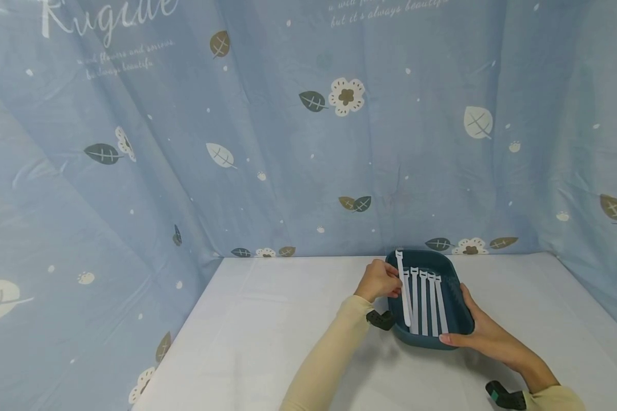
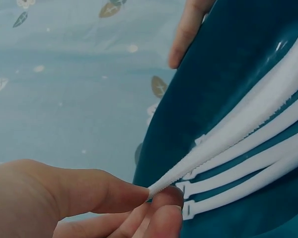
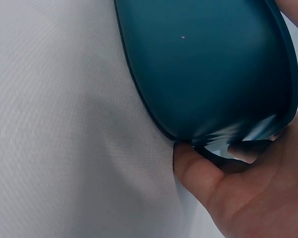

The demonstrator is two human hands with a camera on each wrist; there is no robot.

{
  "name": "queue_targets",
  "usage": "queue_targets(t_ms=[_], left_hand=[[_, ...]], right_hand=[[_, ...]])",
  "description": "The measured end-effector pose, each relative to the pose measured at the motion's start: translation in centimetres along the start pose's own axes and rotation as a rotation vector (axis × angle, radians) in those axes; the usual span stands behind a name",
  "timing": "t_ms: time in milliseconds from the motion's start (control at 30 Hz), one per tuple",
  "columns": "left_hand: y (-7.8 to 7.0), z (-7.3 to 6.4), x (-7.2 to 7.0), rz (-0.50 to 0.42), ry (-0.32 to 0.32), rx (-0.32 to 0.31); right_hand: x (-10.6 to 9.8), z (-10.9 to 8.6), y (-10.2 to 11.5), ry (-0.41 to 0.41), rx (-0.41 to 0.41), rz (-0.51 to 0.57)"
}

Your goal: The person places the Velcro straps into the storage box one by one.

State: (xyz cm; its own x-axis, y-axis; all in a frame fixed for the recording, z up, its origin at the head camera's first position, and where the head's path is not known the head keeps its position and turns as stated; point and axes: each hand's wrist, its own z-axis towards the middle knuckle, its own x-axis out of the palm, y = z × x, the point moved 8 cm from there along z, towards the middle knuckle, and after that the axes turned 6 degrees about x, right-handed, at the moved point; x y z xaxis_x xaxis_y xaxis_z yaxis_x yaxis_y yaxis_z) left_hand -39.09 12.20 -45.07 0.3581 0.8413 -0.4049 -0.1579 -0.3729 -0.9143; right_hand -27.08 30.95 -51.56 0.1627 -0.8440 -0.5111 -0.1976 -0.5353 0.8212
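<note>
A dark teal tray rests on the table, with several white hook-and-loop cable ties side by side inside, slotted heads toward the far end. At the tray's left side, my left hand pinches one white cable tie between thumb and fingers; this tie lies along the left wall, its head reaching the far rim. My right hand grips the tray's near right corner, thumb over the near rim and fingers along the outer right side. The right wrist view shows the tray's smooth outside and the gripping hand.
A white cloth covers the table. Behind and along the sides hangs a blue curtain with leaves and flowers; the tray stands close to its back part. Dark wrist devices sit at both sleeves.
</note>
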Motion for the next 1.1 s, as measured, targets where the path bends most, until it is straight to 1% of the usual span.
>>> queue_targets(t_ms=[333,900,1100], left_hand=[[-0.05,0.12,0.15,0.036,0.015,0.008],[0.05,0.12,0.18,0.056,0.009,0.005],[0.02,0.15,0.20,0.059,0.010,0.010]], right_hand=[[-0.06,0.06,-0.05,0.001,-0.004,0.006],[0.04,0.06,-0.12,0.000,-0.003,0.004],[-0.02,0.00,0.05,-0.004,-0.016,0.004]])
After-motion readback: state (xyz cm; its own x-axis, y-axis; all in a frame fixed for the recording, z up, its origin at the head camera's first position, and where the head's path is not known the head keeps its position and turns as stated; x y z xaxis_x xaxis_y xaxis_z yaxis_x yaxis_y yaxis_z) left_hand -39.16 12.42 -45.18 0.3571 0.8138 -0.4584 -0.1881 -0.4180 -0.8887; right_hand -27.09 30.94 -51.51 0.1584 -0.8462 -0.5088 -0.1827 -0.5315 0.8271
